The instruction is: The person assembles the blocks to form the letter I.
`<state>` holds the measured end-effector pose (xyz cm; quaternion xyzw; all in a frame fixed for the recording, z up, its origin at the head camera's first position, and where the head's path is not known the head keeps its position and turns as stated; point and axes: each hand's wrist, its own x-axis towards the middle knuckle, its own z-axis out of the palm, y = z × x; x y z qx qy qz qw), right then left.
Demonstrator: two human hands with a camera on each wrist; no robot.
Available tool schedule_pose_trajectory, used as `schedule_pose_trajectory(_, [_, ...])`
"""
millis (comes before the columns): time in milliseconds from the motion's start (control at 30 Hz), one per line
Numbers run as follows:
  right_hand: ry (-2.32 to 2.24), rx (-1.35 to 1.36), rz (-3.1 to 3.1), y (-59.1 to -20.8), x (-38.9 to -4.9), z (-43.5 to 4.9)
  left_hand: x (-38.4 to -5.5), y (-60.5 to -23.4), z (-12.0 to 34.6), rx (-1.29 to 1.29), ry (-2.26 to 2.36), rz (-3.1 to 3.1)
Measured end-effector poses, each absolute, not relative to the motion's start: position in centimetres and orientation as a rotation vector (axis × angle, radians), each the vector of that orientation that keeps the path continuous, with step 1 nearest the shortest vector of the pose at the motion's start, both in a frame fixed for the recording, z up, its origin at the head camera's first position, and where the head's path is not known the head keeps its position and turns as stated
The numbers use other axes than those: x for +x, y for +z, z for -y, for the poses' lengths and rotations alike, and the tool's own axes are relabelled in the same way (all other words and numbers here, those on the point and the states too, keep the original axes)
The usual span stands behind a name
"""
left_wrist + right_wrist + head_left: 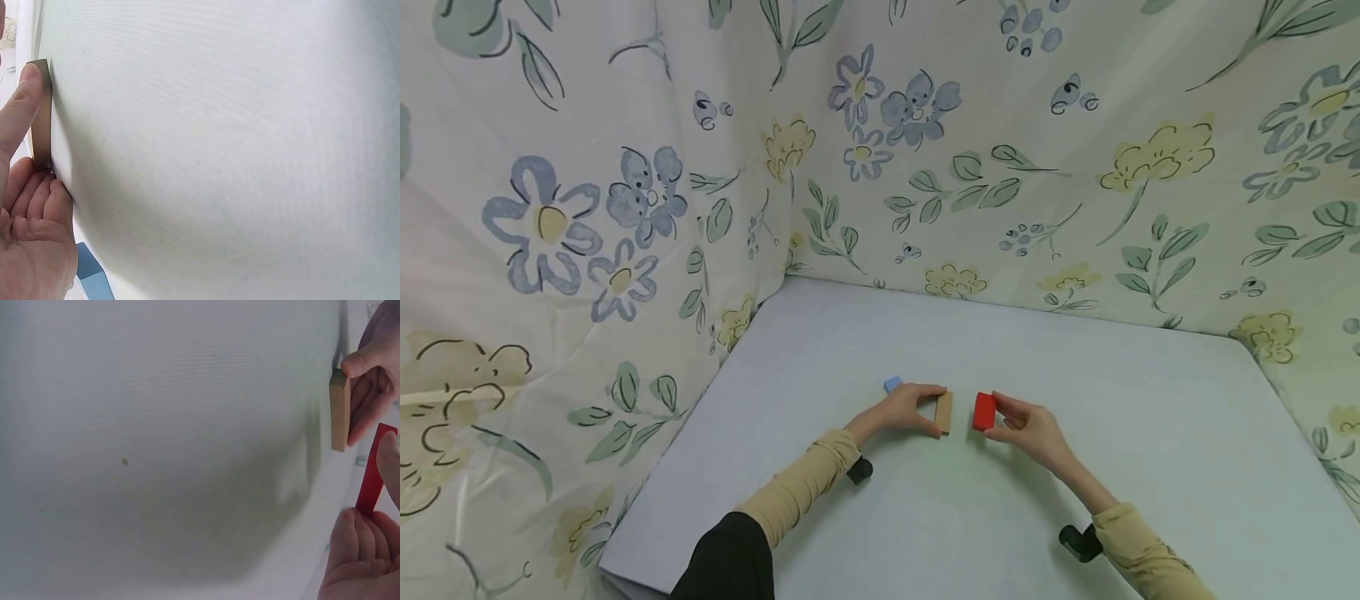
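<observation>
Near the middle of the white table, my left hand [904,408] pinches a plain wooden block [943,413] by its two ends, thumb at the near end and fingers at the far end. The left wrist view shows that wooden block [42,128] beside the table surface. To its right, my right hand [1036,432] holds a red block [984,412] between thumb and fingertips. In the right wrist view the red block [371,478] looks raised, with the hand's shadow apart from it. A gap separates the two blocks. A blue block [892,383] lies just behind the left hand.
The white table [1187,433] spreads around both hands. Flower-patterned cloth [970,208] hangs along its back and left side. A dark wrist device [1081,543] sits on the right forearm, and another dark device [861,472] on the left.
</observation>
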<state>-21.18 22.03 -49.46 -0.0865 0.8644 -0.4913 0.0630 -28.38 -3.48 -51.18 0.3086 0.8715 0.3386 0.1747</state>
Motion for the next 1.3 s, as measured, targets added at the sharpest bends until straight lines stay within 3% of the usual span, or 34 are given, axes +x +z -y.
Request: schedule_pose_trajectory(1300, [-1.302,-0.281,-2.652,-51.4,-21.0,-21.5,-28.4,-51.1,3.4,0.841,0.93,-2.479])
